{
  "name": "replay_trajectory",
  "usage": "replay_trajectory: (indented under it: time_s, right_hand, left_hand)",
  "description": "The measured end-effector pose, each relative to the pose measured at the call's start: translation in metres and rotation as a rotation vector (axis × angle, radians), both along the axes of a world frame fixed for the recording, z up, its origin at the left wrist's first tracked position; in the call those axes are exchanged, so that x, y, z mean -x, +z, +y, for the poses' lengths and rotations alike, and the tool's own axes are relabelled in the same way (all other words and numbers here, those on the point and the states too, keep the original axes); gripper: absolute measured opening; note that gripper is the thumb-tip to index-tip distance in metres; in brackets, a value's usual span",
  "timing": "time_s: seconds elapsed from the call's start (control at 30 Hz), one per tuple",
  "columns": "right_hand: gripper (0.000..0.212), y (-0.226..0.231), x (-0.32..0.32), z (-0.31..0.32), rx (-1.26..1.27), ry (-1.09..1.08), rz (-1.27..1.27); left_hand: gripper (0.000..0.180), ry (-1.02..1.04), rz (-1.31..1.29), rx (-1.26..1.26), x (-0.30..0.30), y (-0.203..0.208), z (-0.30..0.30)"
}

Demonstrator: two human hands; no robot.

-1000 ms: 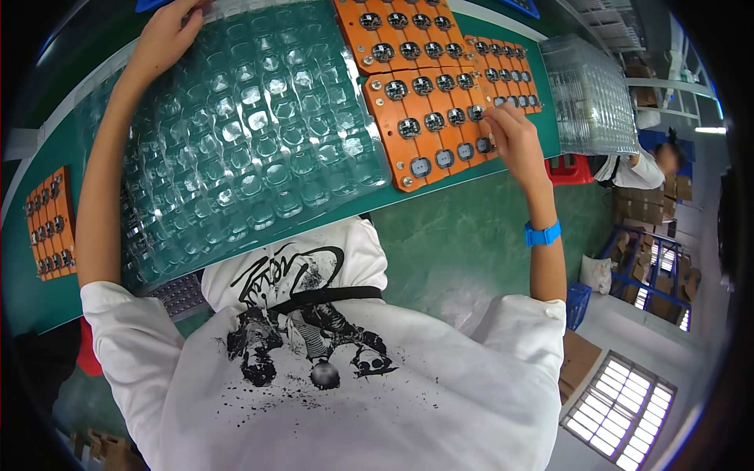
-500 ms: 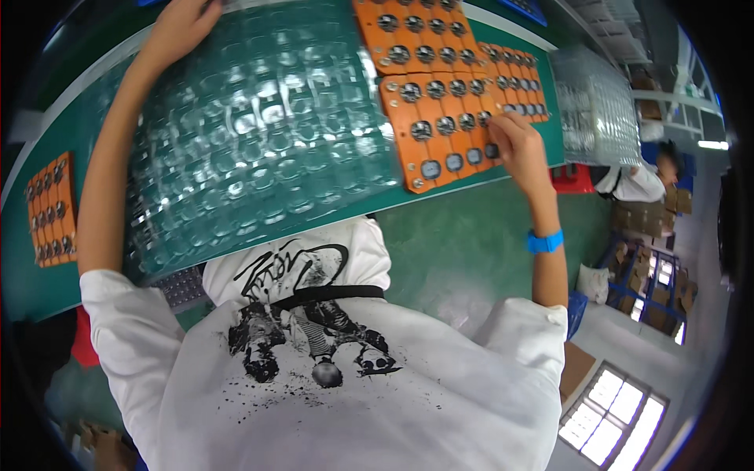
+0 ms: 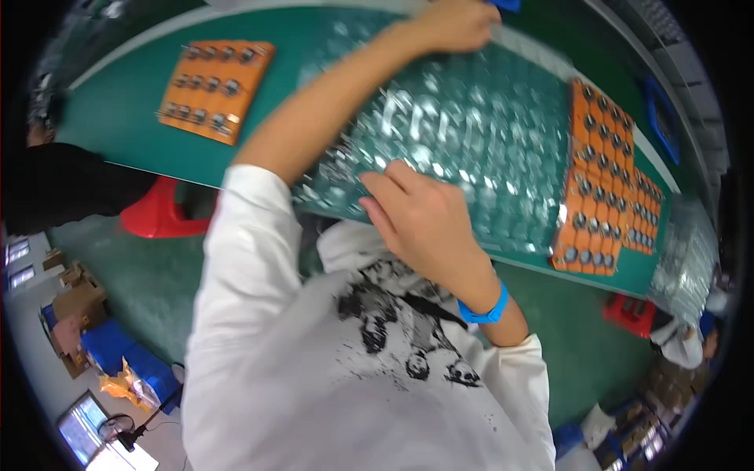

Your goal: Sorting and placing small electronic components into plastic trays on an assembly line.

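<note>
A clear plastic tray [image 3: 503,157] with rows of moulded pockets lies on the green table. My left hand [image 3: 459,25] is at its far side, arm stretched across the tray, fingers curled; what they hold, if anything, is hidden. Over the near left part of the tray is my right hand [image 3: 428,224], wearing a blue wristband [image 3: 487,304]. Its thumb and fingers are bent in toward each other, and nothing between them can be made out. Orange panels [image 3: 585,161] set with round dark-and-silver parts lie right of the tray.
Another orange panel [image 3: 216,90] lies on the table [image 3: 118,118] at the left. Stacked clear trays [image 3: 683,255] stand at the right end. Red stools [image 3: 161,212] are by the near edge. Someone's dark sleeve [image 3: 71,184] shows at far left; another person [image 3: 679,341] is at right.
The view has swung left. My right hand has left the orange panel and come over the tray. My left hand has shifted rightward along the tray's far side.
</note>
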State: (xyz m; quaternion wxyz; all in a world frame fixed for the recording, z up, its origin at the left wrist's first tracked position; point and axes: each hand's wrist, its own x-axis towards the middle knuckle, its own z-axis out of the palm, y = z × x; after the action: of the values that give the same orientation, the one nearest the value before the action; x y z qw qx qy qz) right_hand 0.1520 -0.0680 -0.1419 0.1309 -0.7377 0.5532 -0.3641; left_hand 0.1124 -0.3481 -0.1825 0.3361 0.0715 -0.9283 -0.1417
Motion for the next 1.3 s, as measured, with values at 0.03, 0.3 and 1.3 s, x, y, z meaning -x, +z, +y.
replay_trajectory:
  time_s: [0.03,0.3,1.3]
  right_hand:
    - [0.014,-0.010,-0.010,-0.009,-0.094,-0.033,0.066]
    - [0.013,-0.007,-0.026,-0.063,-0.273,0.092,0.206]
    - [0.010,0.011,0.210,0.176,0.116,-1.021,-0.295]
  left_hand:
    - [0.027,0.087,-0.303,-0.153,0.016,-0.004,0.024]
    - [0.023,0.092,-0.117,-0.155,0.007,-0.010,0.024]
    - [0.026,0.029,-0.104,-0.125,0.003,-0.001,0.010]
